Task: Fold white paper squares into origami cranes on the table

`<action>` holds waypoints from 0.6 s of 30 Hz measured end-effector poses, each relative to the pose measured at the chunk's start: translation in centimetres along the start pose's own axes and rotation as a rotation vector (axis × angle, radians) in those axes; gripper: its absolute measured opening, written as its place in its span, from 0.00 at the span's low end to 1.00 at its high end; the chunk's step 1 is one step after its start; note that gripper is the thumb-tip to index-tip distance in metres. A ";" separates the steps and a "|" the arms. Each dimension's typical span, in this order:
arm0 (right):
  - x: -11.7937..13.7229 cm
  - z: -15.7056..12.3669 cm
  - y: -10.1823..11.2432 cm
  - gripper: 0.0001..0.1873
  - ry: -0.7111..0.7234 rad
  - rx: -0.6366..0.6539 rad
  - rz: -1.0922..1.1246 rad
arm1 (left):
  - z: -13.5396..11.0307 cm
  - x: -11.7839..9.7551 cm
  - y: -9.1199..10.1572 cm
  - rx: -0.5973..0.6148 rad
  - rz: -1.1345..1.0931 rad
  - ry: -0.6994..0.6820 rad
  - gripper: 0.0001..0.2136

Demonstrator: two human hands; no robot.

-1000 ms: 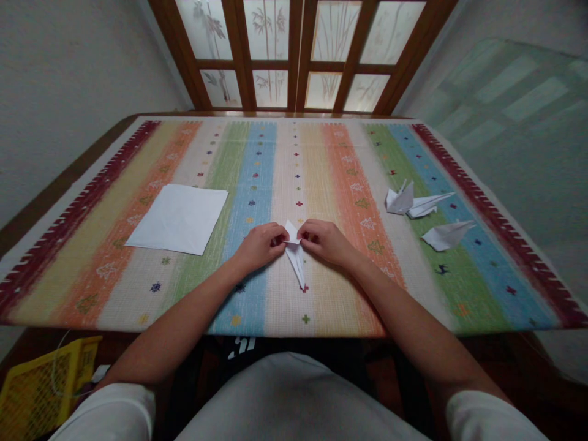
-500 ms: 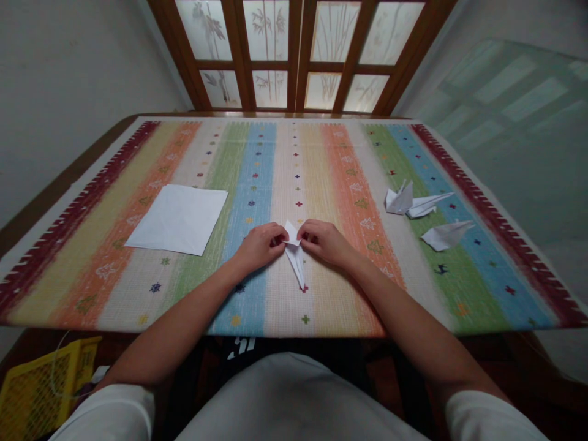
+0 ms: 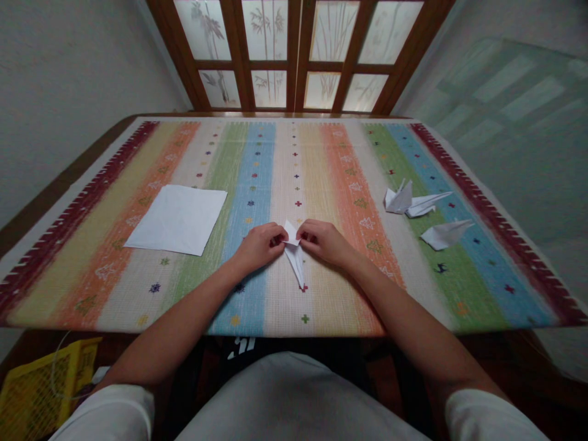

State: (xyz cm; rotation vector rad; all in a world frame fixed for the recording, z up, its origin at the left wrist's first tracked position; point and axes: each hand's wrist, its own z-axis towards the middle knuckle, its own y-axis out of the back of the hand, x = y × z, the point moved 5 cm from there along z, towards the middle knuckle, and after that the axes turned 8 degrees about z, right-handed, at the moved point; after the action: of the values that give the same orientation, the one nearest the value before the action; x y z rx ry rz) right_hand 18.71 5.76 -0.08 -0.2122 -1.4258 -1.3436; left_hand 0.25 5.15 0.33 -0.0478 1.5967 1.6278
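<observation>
Nearest the viewer, two white sleeves and one white shirt [image 3: 294, 398] are noted. One container is in view: a yellow crate [image 3: 50, 383] with lattice sides, low at the left, below the level of the worktop [image 3: 294, 184]. A thin white cord [image 3: 54, 370] loops over it. One small white object [image 3: 100, 373] shows at its right side; whether this lies inside or beside the crate cannot be determined, and the crate's interior is too dark to itemise.

The worktop bears one striped cloth [image 3: 316, 294]. Above its near half, centrally, is one folded white paper [image 3: 296, 269], its narrow end pointing toward the person. The left hand [image 3: 260, 245] pinches its left edge between thumb and fingers; the right hand [image 3: 327, 242] does likewise at the right edge. Both are closed on the paper.

To the left lies one white paper square [image 3: 177, 220], flat; the number of sheets cannot be counted. To the right sit three folded paper figures [image 3: 445, 235]: one nearer, two farther and close together.

Beyond the worktop's far edge stand brown-framed doors [image 3: 291, 55], with eight pale panes visible, bearing plant drawings.
</observation>
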 end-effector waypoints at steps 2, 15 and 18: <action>0.0 0.0 0.0 0.07 -0.001 -0.005 0.000 | 0.0 0.0 0.0 -0.001 0.005 0.000 0.06; 0.1 -0.1 0.2 0.07 0.014 0.021 -0.008 | 0.0 -0.2 0.0 0.017 0.020 -0.002 0.07; 0.2 -0.2 0.2 0.08 0.017 0.018 -0.004 | -0.1 -0.2 0.0 0.018 0.020 -0.007 0.06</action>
State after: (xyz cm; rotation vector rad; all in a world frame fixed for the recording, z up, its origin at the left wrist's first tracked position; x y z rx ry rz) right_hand 18.92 5.60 0.18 -0.1851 -1.4243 -1.3324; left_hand 0.34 5.01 0.41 -0.0171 1.6115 1.6270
